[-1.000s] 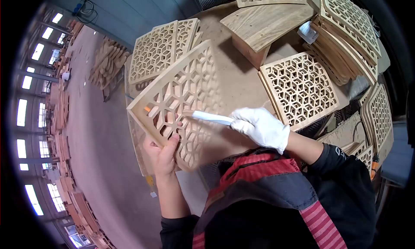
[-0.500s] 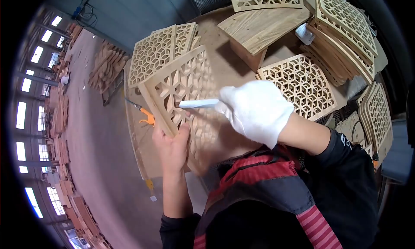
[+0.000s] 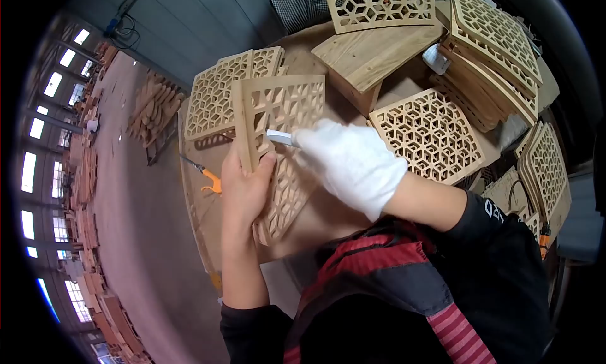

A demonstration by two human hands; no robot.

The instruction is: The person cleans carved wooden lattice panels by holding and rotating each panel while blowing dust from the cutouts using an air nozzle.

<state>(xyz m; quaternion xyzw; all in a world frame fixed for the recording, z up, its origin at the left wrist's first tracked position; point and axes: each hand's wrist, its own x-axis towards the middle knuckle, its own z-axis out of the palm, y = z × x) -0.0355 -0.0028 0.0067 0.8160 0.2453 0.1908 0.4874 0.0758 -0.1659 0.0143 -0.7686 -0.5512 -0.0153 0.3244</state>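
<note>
Bare, my left hand (image 3: 247, 184) grips a curved wooden lattice panel (image 3: 287, 89) by its solid edge strip, thumb over the near face. The panel is tilted up above the bench. In a white knit glove, my right hand (image 3: 353, 165) is closed around a narrow, flat, whitish stick (image 3: 279, 137). The stick's far end lies at the cut-out openings near the edge strip; whether it touches the wood I cannot tell. Its other end is hidden in the glove. An orange-handled air blow gun (image 3: 211, 182) lies left of my left hand.
Stacked lattice panels (image 3: 214, 95) lie behind the held one. Another lattice panel (image 3: 432, 133) lies right, near a curved wooden stand (image 3: 375, 48) bearing one more. Taller panel stacks (image 3: 495, 42) crowd the right side. The workbench (image 3: 201, 238) ends at left, above the floor.
The held panel has turned more upright, its top edge swinging to the right. My right hand has shifted slightly left with the stick, and less of the stick shows. The view has shifted a little.
</note>
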